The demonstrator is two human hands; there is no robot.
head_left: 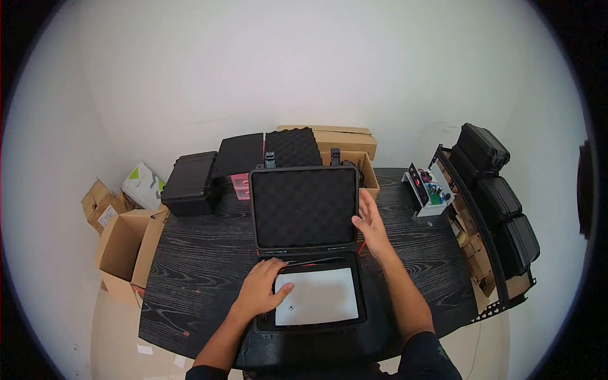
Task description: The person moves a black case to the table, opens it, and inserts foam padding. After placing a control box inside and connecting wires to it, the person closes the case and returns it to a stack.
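An open black case [364, 288] lies on the dark table, its lid [305, 208] raised and lined with dark egg-crate foam. Inside the base sits a white rectangular panel [320, 296] with a small round dark spot at its lower left. A thin dark cable or rod [323, 260] runs along the groove above the panel. My left hand [261, 288] rests over the left edge of the base and panel, fingers apart. At the lid's right edge is my right hand [372, 227], its thumb near the rim and its fingers spread upward.
Behind the lid are foam sheets [292, 147] and cardboard boxes [335, 138]. A closed black case [191, 183] stands back left, an open carton [130, 250] beside the table. Back right are a white electronics chassis [434, 190] and a rack [475, 212] with black cases.
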